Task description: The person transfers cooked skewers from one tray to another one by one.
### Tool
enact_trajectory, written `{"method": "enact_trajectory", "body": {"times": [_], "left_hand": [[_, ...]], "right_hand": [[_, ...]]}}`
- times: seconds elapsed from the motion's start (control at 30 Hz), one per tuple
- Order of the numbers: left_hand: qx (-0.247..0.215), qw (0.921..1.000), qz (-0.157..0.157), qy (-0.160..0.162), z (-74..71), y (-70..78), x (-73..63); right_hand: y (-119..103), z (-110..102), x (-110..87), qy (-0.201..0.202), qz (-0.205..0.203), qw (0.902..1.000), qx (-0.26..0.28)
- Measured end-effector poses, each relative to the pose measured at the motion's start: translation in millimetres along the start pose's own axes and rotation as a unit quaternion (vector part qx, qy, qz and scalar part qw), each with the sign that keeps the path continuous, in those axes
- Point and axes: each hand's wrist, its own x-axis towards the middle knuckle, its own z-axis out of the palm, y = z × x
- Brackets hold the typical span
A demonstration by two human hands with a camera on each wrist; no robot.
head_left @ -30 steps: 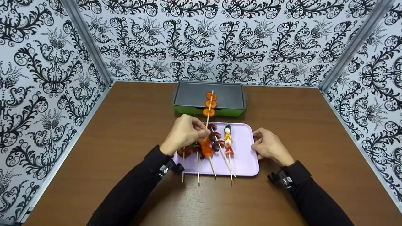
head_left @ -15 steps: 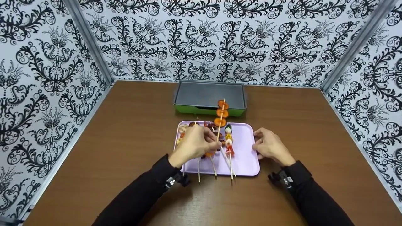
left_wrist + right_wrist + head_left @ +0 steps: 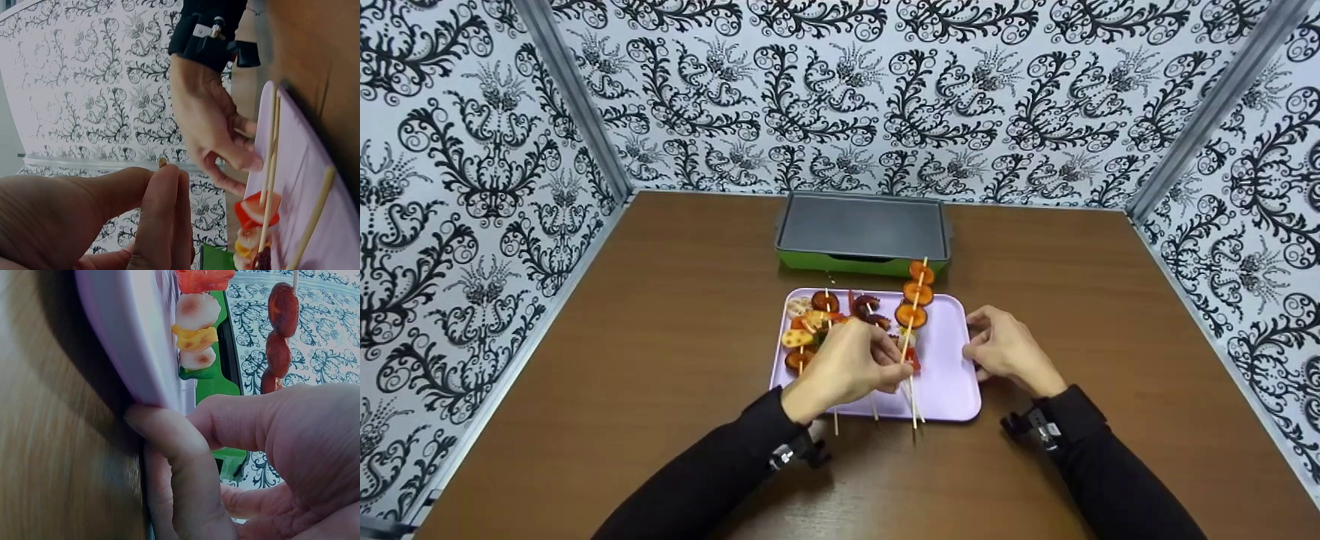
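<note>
My left hand (image 3: pixel 846 369) pinches the bare stick of a skewer (image 3: pixel 916 292) with three orange-brown round slices, raised over the right part of a lilac tray (image 3: pixel 949 379). The stick's blunt end (image 3: pixel 162 162) pokes out past the fingertips in the left wrist view. At the tray's right edge my right hand (image 3: pixel 1009 351) grips the rim between thumb and fingers. Several skewers lie on the tray, among them an octopus skewer (image 3: pixel 870 307) and a skewer of red, white, yellow and green pieces (image 3: pixel 197 312). My left hand hides part of them.
Behind the tray stands a green electric grill (image 3: pixel 862 225) with a flat dark plate. Several skewer sticks (image 3: pixel 836 424) overhang the tray's front edge. Patterned panels in a metal frame enclose the brown table (image 3: pixel 697 300) at the back and sides.
My left hand has carried the skewer of round slices rightward and toward me, from in front of the grill plate to over the tray's right part. My right hand stays on the rim.
</note>
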Motion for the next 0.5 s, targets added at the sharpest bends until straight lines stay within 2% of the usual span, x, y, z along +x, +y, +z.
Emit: {"method": "enact_trajectory", "body": {"times": [0.2,0.5], "left_hand": [[0.002,0.9998,-0.002,-0.018,12.3,1.4,-2.4],[0.034,0.9994,-0.003,-0.012,26.5,-0.1,-2.3]], "right_hand": [[0.3,0.2,0.2,0.001,0.006,1.0000,0.000],[0.2,-1.2,0.5,-0.001,0.004,1.0000,0.001]]}}
